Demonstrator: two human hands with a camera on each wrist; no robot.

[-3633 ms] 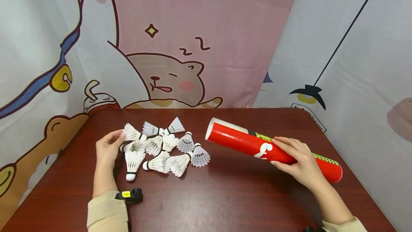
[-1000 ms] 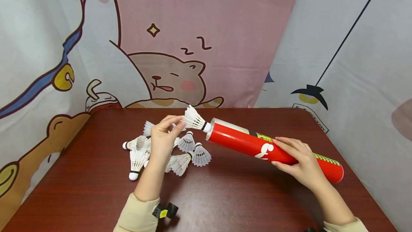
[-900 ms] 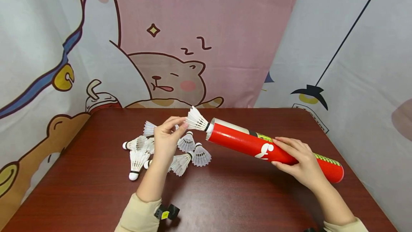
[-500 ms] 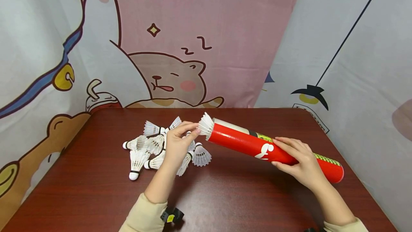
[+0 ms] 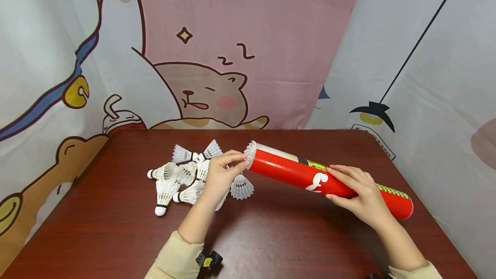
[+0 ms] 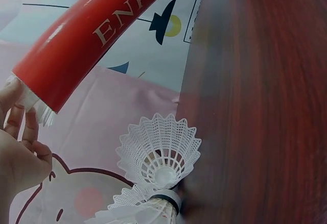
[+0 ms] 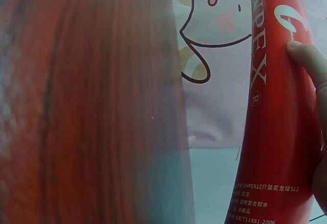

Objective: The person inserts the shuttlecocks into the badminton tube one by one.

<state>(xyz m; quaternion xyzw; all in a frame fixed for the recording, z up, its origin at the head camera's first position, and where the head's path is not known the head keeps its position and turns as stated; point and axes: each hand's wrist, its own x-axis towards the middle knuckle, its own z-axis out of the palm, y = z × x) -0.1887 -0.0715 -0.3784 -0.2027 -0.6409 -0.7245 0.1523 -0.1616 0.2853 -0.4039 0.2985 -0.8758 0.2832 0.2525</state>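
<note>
- A long red tube (image 5: pixel 298 175), with ENPEX lettering, a white logo and a yellow-green patterned panel, is gripped by the right hand (image 5: pixel 360 188); it slants, its left end higher than its right.
- A white shuttlecock (image 5: pixel 250 153) sits in that left end, its jagged skirt edge poking out, pinched by the left hand (image 5: pixel 220 178).
- Loose white shuttlecocks (image 5: pixel 166 190) with dark bands lie clustered beneath and beside the left hand, pointing various ways, some touching, partly hidden.

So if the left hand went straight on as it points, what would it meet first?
The left hand would first press on the shuttlecock it pinches, then probably meet the rim of the red tube, though depth is hard to judge.
</note>
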